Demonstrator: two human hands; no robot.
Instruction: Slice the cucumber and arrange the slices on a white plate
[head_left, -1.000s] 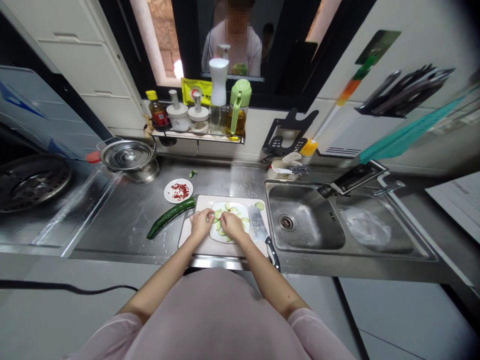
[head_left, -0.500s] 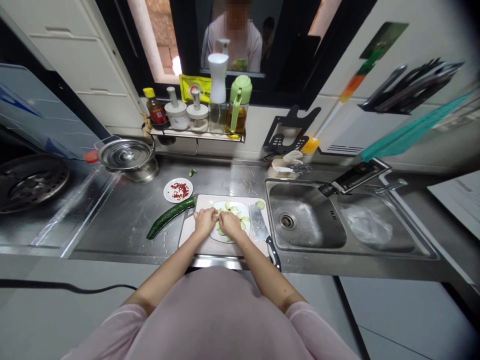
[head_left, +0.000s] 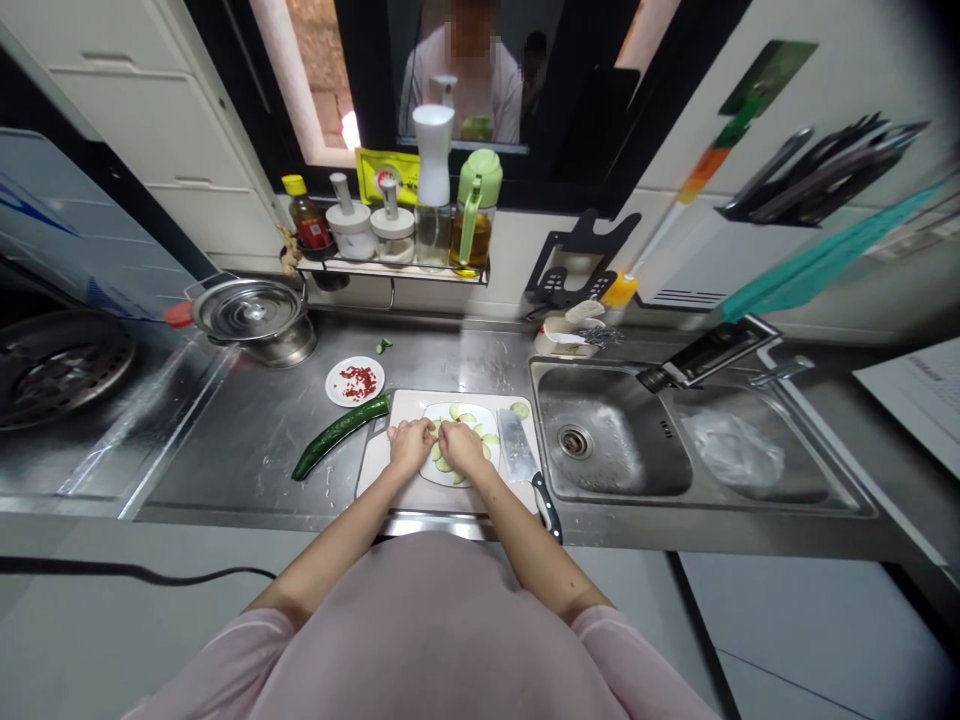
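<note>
My left hand [head_left: 409, 446] and my right hand [head_left: 460, 448] meet over a white plate [head_left: 487, 470], fingertips almost touching. Both are closed in a pinch, with a bit of pale green cucumber slice [head_left: 437, 431] showing between them; the fingers partly hide it. Several cucumber slices [head_left: 490, 440] lie arranged around the plate. Beneath the plate is a light cutting board [head_left: 396, 496]. A cleaver [head_left: 516, 446] rests on the board's right side, its black handle sticking out towards me, and a single round slice [head_left: 520, 410] lies by its blade tip.
Left of the board lies a long cucumber [head_left: 337, 438], below a small plate [head_left: 333, 383] of chopped red pieces. A lidded steel pot [head_left: 279, 343] stands further left. The double sink [head_left: 615, 470] is on the right. Bottles and jars fill a wall shelf [head_left: 390, 268].
The camera view has shifted very slightly. Both hands stay over the plate in nearly the same pinch, and nothing else has visibly moved.
</note>
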